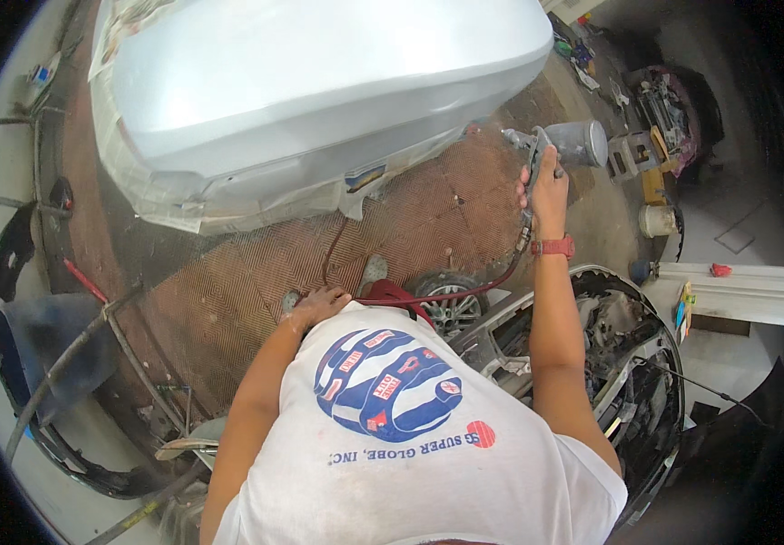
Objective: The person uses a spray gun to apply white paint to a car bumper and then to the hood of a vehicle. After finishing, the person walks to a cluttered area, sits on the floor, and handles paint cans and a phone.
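Note:
My right hand [544, 177] grips a metal spray gun [523, 141] with a grey cylindrical cup [582, 143], near the right end of a silver-white car body panel [319, 64] edged with masking paper [165, 209]. A dark red hose [469, 291] hangs from the gun and runs left to my waist. My left hand [317, 307] is at the hem of my white shirt, its fingers curled at that hose.
Below the panel is a brown patterned floor [437, 209]. A dark bumper [10, 336] and metal stands [119, 336] are left. An open engine bay [623, 331] and alloy wheel [451, 304] are right, with a bucket [657, 220] and clutter beyond.

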Tool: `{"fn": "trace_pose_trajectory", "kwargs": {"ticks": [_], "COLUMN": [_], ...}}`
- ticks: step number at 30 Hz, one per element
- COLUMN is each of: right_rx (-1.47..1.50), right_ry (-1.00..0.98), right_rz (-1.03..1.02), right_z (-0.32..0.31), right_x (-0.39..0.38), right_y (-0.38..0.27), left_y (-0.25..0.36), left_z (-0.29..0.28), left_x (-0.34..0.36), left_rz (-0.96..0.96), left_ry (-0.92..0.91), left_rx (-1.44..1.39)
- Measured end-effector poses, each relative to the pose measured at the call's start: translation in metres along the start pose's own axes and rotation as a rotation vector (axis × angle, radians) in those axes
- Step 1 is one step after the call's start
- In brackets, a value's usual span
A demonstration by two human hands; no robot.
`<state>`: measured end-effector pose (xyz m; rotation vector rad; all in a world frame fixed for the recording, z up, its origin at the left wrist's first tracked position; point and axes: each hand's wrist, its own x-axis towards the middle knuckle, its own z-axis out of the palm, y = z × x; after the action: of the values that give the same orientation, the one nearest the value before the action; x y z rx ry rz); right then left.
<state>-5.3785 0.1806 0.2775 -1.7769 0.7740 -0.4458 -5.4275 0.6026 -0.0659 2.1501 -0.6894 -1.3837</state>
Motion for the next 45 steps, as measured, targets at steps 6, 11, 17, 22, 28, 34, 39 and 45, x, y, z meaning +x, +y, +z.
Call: {"fn": "trace_pose_trajectory", "kwargs": {"ticks": [6,11,17,22,28,34,39,45], "right_rx": [-0.060,-0.075,-0.022,-0.042,-0.088,-0.082,-0.124,-0.104], "right_ry": [-0.009,0.020,0.072,0.131,0.221,0.283,0.096,-0.097], "right_rz": [-0.074,-0.065,-0.037,-0.021,-0.047,-0.118,-0.084,-0.021], "right_z": [-0.062,-0.100,-0.138,-0.152,-0.149,-0.136,-0.118,-0.092], "right_x": [0.090,0.166,0.257,0.324,0.394,0.414,0.342,0.197], "right_y": [0.021,0.023,0.030,0.032,0.019,0.004,-0.009,-0.028], "left_y": [0.071,0.139,0.204,0.251,0.276,0.286,0.267,0.204], "left_z": [-0.038,-0.069,-0.084,-0.100,-0.110,-0.112,-0.101,-0.072], "left_x": [0.024,0.038,0.049,0.037,0.033,0.029,0.025,0.037], "left_rz": [0.051,0.191,0.238,0.233,0.295,0.299,0.204,0.008], "left_ry": [-0.009,0.014,-0.061,-0.051,-0.084,-0.049,-0.063,-0.078], "left_rx": [-0.157,-0.234,-0.447,-0.488,-0.639,-0.639,-0.681,-0.467]}}
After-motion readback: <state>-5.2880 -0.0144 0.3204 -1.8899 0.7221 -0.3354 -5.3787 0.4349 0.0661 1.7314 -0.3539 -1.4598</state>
